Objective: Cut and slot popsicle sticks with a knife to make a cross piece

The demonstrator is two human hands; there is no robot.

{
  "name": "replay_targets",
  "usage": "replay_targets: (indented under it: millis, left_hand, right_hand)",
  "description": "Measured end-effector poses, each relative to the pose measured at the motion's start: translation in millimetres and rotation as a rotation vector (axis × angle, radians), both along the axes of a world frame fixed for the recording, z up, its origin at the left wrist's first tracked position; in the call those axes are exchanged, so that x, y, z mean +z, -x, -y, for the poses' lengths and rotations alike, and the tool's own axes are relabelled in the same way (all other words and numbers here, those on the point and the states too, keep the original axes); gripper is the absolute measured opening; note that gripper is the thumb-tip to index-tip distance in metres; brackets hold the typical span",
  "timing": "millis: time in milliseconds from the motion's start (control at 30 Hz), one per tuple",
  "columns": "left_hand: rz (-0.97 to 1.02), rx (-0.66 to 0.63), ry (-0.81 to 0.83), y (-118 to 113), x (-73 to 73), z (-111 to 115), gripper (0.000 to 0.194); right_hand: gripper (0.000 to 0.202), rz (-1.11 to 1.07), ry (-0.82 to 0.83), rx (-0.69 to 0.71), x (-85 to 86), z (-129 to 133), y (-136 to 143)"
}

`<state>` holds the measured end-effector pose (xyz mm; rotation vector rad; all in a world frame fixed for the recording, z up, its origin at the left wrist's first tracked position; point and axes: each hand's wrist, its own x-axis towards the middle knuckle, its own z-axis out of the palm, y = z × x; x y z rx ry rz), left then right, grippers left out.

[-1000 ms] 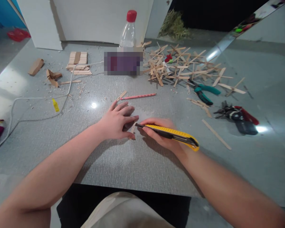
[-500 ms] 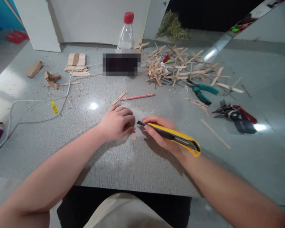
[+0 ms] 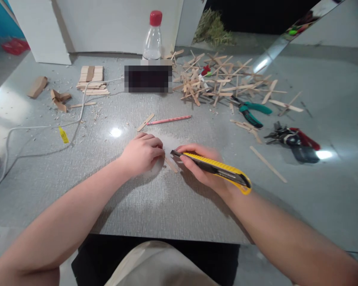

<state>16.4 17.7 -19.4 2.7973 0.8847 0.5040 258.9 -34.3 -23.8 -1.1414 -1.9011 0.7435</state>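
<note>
The left hand [image 3: 144, 153], at the centre of the frame, has its fingers curled inward at the upper end of a thin stick [image 3: 171, 164]; its fingertips are hidden, so I cannot tell whether they pinch it. The stick slants down to the right over the desk [image 3: 131, 202], between the two hands. Just right of centre, the right hand [image 3: 198, 163] is wrapped around a yellow cutter [image 3: 219, 166], whose dark tip points left, near the stick.

Above the hands lies a pink pencil [image 3: 170, 119], with a short stick [image 3: 145, 122] by its left end. A pile [image 3: 197, 85] of crossed sticks spreads across the upper right, with green pliers [image 3: 249, 111] at its lower edge and keys [image 3: 282, 135] farther right. A banded stack [image 3: 91, 79] of sticks sits at upper left, and a red-capped bottle [image 3: 152, 39] stands at top centre.
</note>
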Motion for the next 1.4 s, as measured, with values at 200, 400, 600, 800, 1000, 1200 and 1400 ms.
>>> replay_targets:
  millis: [200, 400, 600, 800, 1000, 1200, 1400]
  left_hand:
    - [-0.021, 0.005, 0.002, -1, 2.3, 6, 0.026]
    - [-0.014, 0.006, 0.027, -3, 4.2, 8, 0.024]
    - [-0.028, -0.005, 0.015, -3, 4.0, 8, 0.024]
    - [-0.047, 0.001, -0.002, -2, 4.0, 8, 0.026]
    - [0.024, 0.006, 0.067, 4, 3.5, 5, 0.030]
    - [0.062, 0.396, 0.057, 7, 21.6, -31, 0.026]
    - [-0.281, 0.608, -0.091, 10, 31.4, -111, 0.047]
  right_hand:
    - [0.007, 0.022, -0.019, 0.069, 2.1, 1, 4]
    - [0.006, 0.025, -0.038, 0.105, -0.4, -1, 7]
    - [0.007, 0.037, -0.062, 0.131, 0.3, -3, 8]
    - [0.007, 0.023, -0.052, 0.149, -1.9, -5, 7]
    - [0.008, -0.025, -0.027, 0.174, -0.3, -8, 6]
    - [0.012, -0.108, 0.102, 0.092, 2.7, -15, 0]
    - [0.017, -0.197, 0.187, 0.105, 0.5, -19, 2]
